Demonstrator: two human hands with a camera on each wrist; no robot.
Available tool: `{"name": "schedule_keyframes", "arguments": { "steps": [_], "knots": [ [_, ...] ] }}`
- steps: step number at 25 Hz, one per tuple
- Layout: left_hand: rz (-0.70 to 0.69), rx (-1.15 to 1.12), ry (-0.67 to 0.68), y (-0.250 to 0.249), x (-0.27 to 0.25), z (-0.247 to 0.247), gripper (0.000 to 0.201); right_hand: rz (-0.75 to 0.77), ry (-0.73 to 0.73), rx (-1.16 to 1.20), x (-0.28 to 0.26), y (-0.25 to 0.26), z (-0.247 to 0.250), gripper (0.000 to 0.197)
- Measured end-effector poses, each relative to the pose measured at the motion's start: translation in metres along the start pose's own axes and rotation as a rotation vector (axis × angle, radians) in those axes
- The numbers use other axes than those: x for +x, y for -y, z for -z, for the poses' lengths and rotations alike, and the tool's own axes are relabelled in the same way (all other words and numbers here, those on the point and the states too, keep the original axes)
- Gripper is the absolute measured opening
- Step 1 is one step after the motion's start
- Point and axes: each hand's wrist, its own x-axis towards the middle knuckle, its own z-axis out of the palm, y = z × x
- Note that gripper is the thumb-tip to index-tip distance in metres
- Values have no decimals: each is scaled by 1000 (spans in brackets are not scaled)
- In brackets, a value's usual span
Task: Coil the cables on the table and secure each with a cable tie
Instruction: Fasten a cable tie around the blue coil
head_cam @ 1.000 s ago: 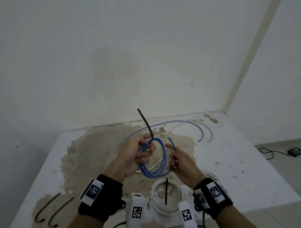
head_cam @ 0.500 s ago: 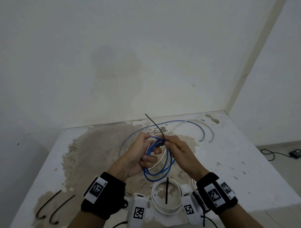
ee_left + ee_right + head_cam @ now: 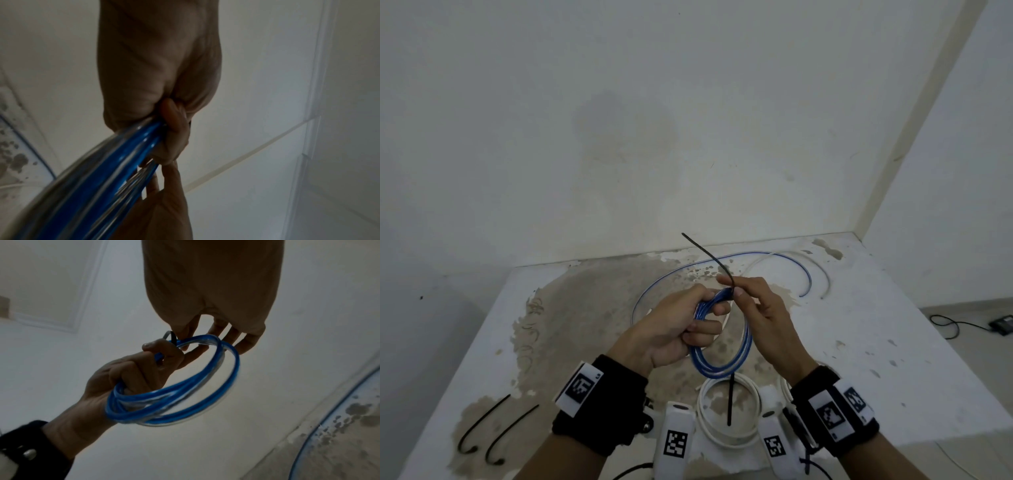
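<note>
My left hand [image 3: 688, 322] grips a blue coiled cable [image 3: 726, 356] above the table, fingers curled round its left side; the same blue coiled cable [image 3: 185, 394] hangs as a ring in the right wrist view and runs as blue strands [image 3: 102, 178] through the left wrist view. A black cable tie [image 3: 709, 255] wraps the coil's top and sticks up to the left. My right hand [image 3: 753, 301] pinches the tie at the coil's top. In the right wrist view the tie's loop [image 3: 171, 336] shows beside the right fingertips.
A white coiled cable [image 3: 729, 411] with a black tie [image 3: 730, 399] across it lies on the table [image 3: 893, 359] near me. Uncoiled blue cable [image 3: 774, 255] and white cable [image 3: 822, 270] curve at the back. Two spare black ties [image 3: 496, 428] lie front left.
My right hand came over from the coil's right side to its top and took hold of the tie. The tie's free end has swung from upright to slanting left.
</note>
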Motion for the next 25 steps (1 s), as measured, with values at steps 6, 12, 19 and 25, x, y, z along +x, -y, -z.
{"name": "schedule_keyframes", "arguments": {
  "steps": [6,12,19,25],
  "knots": [
    [2,10,-58,2,2,0,23,22,33,29,-14,-1,-6,35],
    [25,41,-160,9,5,-3,36,46,106,43,-14,7,0,46],
    [17,-106,-99,10,4,-1,46,-22,72,-65,-14,5,7,34],
    [-123,-7,-118,13,3,1,40,-45,-127,-36,-10,1,1,31]
  ]
}}
